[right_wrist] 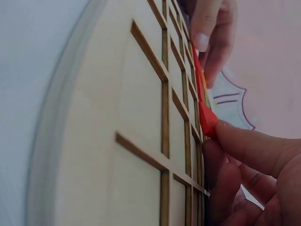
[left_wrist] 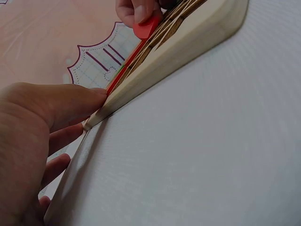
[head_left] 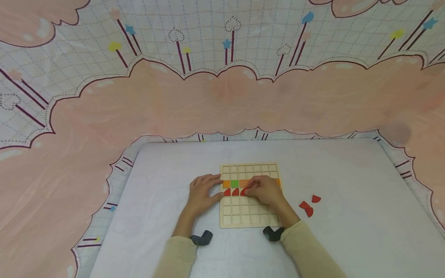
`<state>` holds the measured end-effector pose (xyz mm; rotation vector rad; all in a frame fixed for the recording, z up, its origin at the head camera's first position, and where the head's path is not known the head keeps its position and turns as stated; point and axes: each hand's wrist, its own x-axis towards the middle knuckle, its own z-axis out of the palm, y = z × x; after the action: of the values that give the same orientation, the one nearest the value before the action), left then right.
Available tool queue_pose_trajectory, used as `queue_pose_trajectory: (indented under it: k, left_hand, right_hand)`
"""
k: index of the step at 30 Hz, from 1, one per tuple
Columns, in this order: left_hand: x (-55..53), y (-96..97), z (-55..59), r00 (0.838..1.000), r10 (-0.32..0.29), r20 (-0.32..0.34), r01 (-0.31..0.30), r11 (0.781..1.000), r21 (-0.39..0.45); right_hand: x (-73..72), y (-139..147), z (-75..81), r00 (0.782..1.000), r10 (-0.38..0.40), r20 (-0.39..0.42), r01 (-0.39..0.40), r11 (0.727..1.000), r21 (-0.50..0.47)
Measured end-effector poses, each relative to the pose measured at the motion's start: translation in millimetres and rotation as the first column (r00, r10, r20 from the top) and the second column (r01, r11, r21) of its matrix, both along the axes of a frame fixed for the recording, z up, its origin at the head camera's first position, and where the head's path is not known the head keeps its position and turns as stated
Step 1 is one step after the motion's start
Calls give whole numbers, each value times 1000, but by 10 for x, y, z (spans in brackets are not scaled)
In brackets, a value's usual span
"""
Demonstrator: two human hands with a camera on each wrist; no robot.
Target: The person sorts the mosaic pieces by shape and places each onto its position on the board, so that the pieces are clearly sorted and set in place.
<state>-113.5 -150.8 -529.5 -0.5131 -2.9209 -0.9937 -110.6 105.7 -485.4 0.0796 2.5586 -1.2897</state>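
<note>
A square wooden grid board [head_left: 249, 220] lies on the table. Across one row run an orange square [head_left: 226, 183], a green square [head_left: 234, 183] and more orange ones, partly covered by the right hand. Below them sit red quarter-circle pieces [head_left: 227, 192] in the leftmost cells. My right hand [head_left: 265, 190] pinches another red quarter-circle piece [right_wrist: 207, 119] between thumb and finger, tilted over the third cell of that row. At the board's left edge, my left hand [head_left: 202, 195] rests with fingers extended, its thumb touching the edge by the first red piece.
Several loose red quarter-circle pieces [head_left: 308, 207] lie on the white table [head_left: 167, 162] to the right of the board. Dark wrist devices [head_left: 202, 238] sit at both sleeves. A patterned pink cloth [head_left: 222, 104] hangs behind the table.
</note>
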Motion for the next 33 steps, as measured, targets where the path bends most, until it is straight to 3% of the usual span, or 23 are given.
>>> queue_pose_trajectory:
  k: [4,14,33]
  left_hand:
    - [4,0,3,1000,1,1,-1,1000,-1]
    - [7,4,-13,999,-1,-49,1,1000,9]
    - [11,11,-3,999,10,-36,-9,1000,15]
  right_hand:
    - [7,-44,-8,1000,-3,-10,3,996,89]
    - [17,-75,-35,998,-11,-58,21,983,182]
    - [-1,-13,-54,997,55,-56,-45,987,154]
